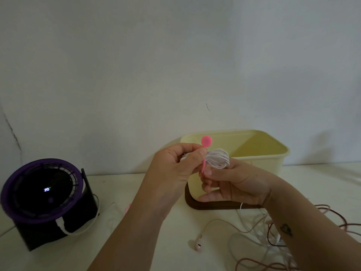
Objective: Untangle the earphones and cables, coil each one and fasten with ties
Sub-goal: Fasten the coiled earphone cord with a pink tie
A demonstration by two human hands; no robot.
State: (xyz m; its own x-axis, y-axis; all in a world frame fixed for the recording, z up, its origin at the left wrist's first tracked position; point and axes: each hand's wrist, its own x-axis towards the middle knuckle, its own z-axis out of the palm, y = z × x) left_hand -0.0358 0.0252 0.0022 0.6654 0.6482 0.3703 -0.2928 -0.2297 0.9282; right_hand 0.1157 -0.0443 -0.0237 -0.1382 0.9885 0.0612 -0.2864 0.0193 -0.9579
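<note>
Pink silicone: the pink tie (206, 141) stands nearly upright between the two hands, round head uppermost. Its thin strap runs down across the middle of the white coil (218, 158). Both hands are raised above the desk (140, 243), in front of the cream tub (259, 151).

The left forearm rises from the lower edge of the view, slanting up and to the right. The left hand (173, 165) has its fingers curled inward and clasps one end of the coil, with the thumb pressed against the bundle just beside the strap.

The right forearm enters from the lower right corner and bears a small dark tattoo. The right hand (236, 182) pinches the lower end of the strap between thumb and forefinger, its other fingers loosely curled below. The loops of the coil fan out above this hand. Neither hand is released, and the coil is held in the air, clear of the desk.

On the desk, below and to the right of the hands, lies a tangle of loose cables (259, 229), white and reddish-brown, partly hidden by the right forearm. An earbud (197, 245) on a pale lead lies apart from it, near the front. The tub stands on a dark brown tray (211, 206). At far left a black fan (45, 192) with a purple rim, tilted upward, shows a small lit display.
</note>
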